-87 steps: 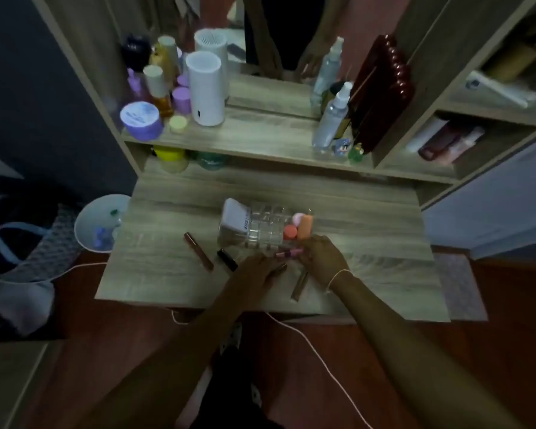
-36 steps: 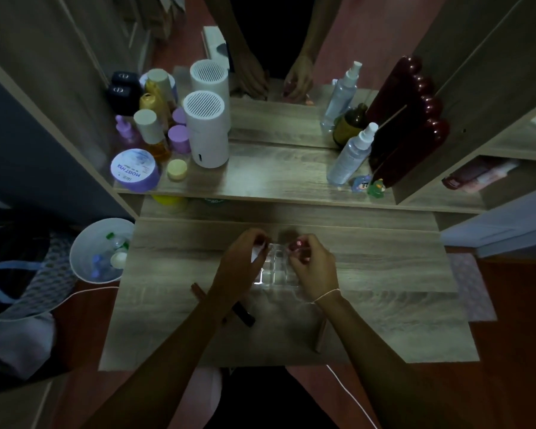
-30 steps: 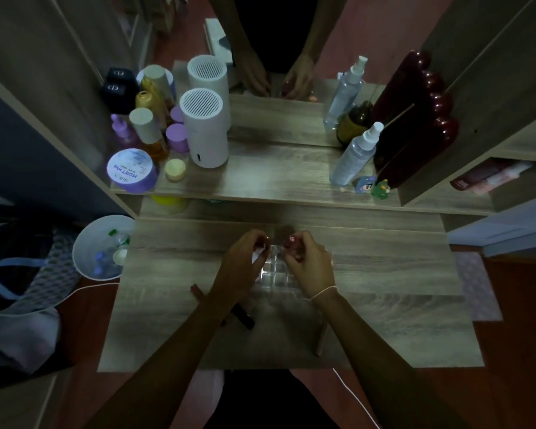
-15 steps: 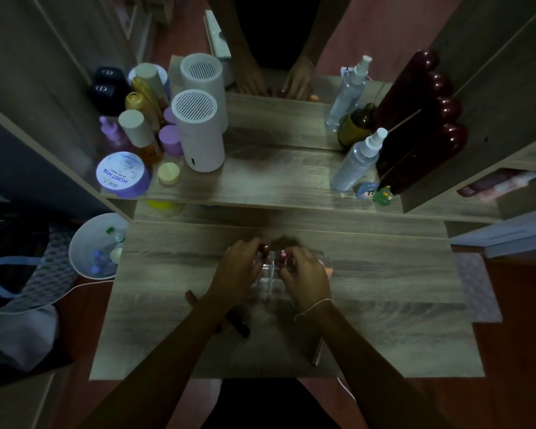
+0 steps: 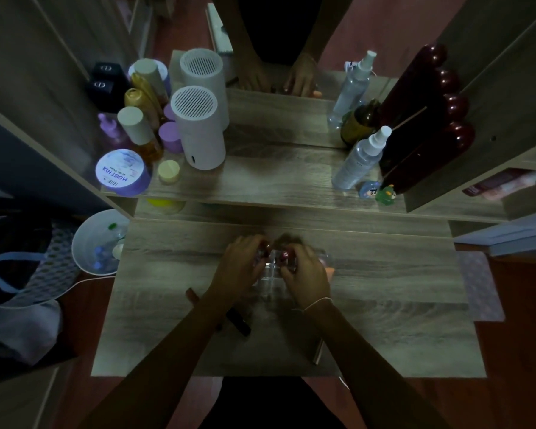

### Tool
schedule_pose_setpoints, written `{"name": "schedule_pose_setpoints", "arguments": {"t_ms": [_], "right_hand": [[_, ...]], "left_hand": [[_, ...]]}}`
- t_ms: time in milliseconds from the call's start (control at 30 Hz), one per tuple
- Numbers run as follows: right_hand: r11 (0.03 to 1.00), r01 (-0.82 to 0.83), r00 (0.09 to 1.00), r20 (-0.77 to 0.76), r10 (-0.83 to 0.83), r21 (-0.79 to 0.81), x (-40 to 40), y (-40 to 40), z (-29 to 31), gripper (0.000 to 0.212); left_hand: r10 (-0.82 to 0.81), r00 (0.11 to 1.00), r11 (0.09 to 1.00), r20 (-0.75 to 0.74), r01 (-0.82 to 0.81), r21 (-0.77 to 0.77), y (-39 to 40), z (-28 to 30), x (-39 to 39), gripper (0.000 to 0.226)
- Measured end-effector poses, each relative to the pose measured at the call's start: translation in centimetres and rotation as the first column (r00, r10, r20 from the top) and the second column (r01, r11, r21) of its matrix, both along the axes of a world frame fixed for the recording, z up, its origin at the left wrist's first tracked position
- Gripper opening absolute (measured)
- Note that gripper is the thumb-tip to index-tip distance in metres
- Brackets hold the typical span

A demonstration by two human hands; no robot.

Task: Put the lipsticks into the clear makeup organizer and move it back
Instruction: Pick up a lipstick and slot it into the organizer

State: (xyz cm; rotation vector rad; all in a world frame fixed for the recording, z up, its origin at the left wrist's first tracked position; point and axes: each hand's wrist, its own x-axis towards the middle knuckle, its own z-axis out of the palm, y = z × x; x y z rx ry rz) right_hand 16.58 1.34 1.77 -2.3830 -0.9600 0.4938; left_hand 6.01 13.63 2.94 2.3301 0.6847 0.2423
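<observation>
The clear makeup organizer (image 5: 271, 275) stands on the wooden desk (image 5: 384, 305), mostly covered by both hands. My right hand (image 5: 307, 275) pinches a dark red lipstick (image 5: 284, 256) upright over the organizer's cells. My left hand (image 5: 239, 267) is curled at the organizer's left side, with a small reddish thing at its fingertips. A black lipstick (image 5: 239, 322) and a brown one (image 5: 192, 296) lie by my left wrist. Another slim lipstick (image 5: 318, 351) lies near the front edge, beside my right forearm.
On the shelf behind stand two white cylinders (image 5: 198, 128), a purple jar (image 5: 123, 173), bottles, a spray bottle (image 5: 361, 157) and dark red tubes (image 5: 430, 125). A mirror reflects my hands. A white bin (image 5: 98, 243) sits left of the desk on the floor.
Both hands left the loose lipsticks at the front and came up over the organizer, the right one bringing a dark red lipstick. In the last second they stayed there; the camera tilted more steeply down.
</observation>
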Motion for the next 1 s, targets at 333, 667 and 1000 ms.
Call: {"name": "schedule_pose_setpoints", "arguments": {"t_ms": [333,667,1000], "right_hand": [[0.997,0.028,1.000,-0.006,-0.028,0.066,-0.4,-0.7,0.5,0.044],[0.987,0.014,0.999,0.032,-0.019,0.162,-1.5,-3.2,2.4,0.048],[0.987,0.135,0.991,-0.023,-0.133,0.093,-5.2,-7.0,1.0,0.039]], "left_hand": [[0.000,0.999,0.999,0.054,-0.002,0.034,-0.6,0.7,-1.1,0.036],[0.083,0.994,0.996,0.073,-0.085,0.016,-1.6,0.6,-3.8,0.046],[0.306,0.950,0.951,0.057,-0.304,-0.048,-3.5,-0.8,-9.6,0.037]]}}
